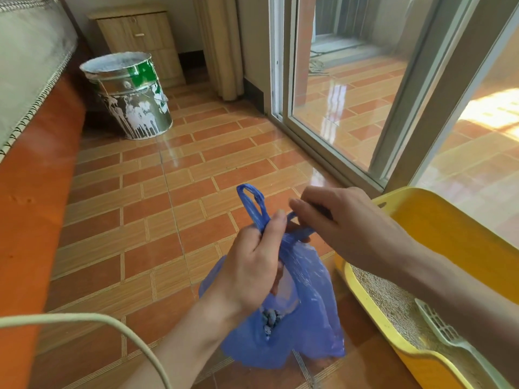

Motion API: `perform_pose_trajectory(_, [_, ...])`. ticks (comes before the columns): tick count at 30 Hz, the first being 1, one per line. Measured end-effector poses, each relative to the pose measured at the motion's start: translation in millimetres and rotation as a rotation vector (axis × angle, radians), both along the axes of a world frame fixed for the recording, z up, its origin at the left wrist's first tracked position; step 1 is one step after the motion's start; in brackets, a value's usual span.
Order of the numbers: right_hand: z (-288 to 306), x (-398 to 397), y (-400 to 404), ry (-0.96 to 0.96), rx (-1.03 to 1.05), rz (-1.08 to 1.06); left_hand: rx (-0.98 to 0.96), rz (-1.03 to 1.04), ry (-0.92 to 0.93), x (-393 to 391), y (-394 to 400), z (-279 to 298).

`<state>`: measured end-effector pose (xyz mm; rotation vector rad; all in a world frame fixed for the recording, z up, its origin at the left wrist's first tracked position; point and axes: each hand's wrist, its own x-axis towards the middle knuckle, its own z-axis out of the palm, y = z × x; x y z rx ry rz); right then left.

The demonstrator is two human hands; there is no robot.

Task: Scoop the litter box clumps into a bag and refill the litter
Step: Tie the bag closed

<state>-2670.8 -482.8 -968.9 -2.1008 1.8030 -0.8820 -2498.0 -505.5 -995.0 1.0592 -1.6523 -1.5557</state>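
Blue plastic bag (pixel 306 310): hangs above the tiled floor (pixel 174 192) at the frame's 6 o'clock, dark clumps (pixel 270 321) showing through its lower part.
Left hand (pixel 252 265): fingers curled round the gathered neck, one handle loop (pixel 251 203) sticking up towards 11 o'clock.
Right hand (pixel 342 220): fingertips pinch the second handle (pixel 297 234), which runs from the neck out towards 2 o'clock.
Key relation: the two handles diverge from one point just above the left thumb; the free loop lies at 9 o'clock from the right fingers, nearer the left hand.
Likely step: knotting the handles, so the pinched strand must cross over to the upright loop.
Yellow litter box (pixel 438 234): at 4 o'clock, just beside the bag, pale litter (pixel 393 304) inside.
Slotted scoop (pixel 441 327): lies in the litter.
Paint-spattered metal bucket (pixel 132 96): well apart at 11 o'clock.
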Motion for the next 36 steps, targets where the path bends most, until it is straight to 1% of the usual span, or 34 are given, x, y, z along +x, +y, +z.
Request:
perform_pose_trajectory(3, [-2,-2,6,-0.078,-0.066,-0.104,0.153,-0.086,0.074,2,-6,0])
perform_pose_trajectory(5, [1,-1,15,-0.164,-0.133,-0.107,0.199,-0.148,0.113,5,-9,2])
perform_pose_trajectory(7, [3,3,30,-0.242,-0.181,-0.054,0.212,-0.171,0.125,8,-12,6])
perform_pose_trajectory(9, [2,9,43,-0.255,-0.206,0.039,0.201,-0.183,0.092,12,-13,9])
perform_pose_trajectory(12, [-10,16,50,-0.140,-0.229,0.200,0.144,-0.257,0.019,17,-14,13])
perform_pose_trajectory(14, [-23,15,49,-0.085,-0.219,0.273,0.075,-0.302,-0.051,19,-13,16])
perform_pose_trajectory(16, [-33,9,48,-0.128,-0.255,0.235,-0.007,-0.314,-0.109,20,-13,17])
perform_pose_trajectory(18, [-40,2,43,-0.257,-0.284,0.075,-0.059,-0.324,-0.124,20,-13,18])
perform_pose_trajectory(19, [-42,-1,38,-0.358,-0.258,0.012,-0.075,-0.333,-0.130,20,-12,21])
perform_pose_trajectory(20, [-43,-4,33,-0.466,-0.201,-0.018,-0.097,-0.348,-0.143,19,-10,22])
perform_pose_trajectory(22, [-39,-1,22,-0.611,-0.046,0.040,-0.201,-0.365,-0.190,19,-6,25])
perform_pose_trajectory(23, [-40,-2,19,-0.614,0.047,0.091,-0.276,-0.371,-0.226,20,-4,26])
perform_pose_trajectory(25, [-41,2,17,-0.524,0.178,0.128,-0.419,-0.373,-0.312,23,0,27])
perform_pose_trajectory(26, [-44,3,19,-0.469,0.215,0.140,-0.479,-0.363,-0.350,25,1,27])
perform_pose_trajectory(27, [-41,9,18,-0.471,0.232,0.138,-0.542,-0.343,-0.391,27,2,27])
perform_pose_trajectory(28, [-40,12,17,-0.469,0.209,0.135,-0.610,-0.312,-0.431,29,2,26])
perform_pose_trajectory(29, [-42,14,13,-0.534,0.174,0.122,-0.680,-0.276,-0.465,32,2,24])
perform_pose_trajectory(30, [-39,19,10,-0.640,0.147,0.075,-0.748,-0.243,-0.479,34,1,22])
perform_pose_trajectory(31, [-37,23,9,-0.684,0.127,0.037,-0.813,-0.214,-0.480,37,0,20])
perform_pose_trajectory(32, [-37,25,10,-0.653,0.125,0.021,-0.870,-0.186,-0.473,39,-1,19])
perform_pose_trajectory(34, [-46,19,14,-0.475,0.092,0.026,-0.958,-0.120,-0.452,44,-4,14])
perform_pose_trajectory(35, [-49,18,16,-0.471,0.112,0.035,-0.984,-0.085,-0.437,46,-6,11])
perform_pose_trajectory(36, [-53,14,18,-0.518,0.154,0.039,-0.995,-0.051,-0.415,46,-7,7])
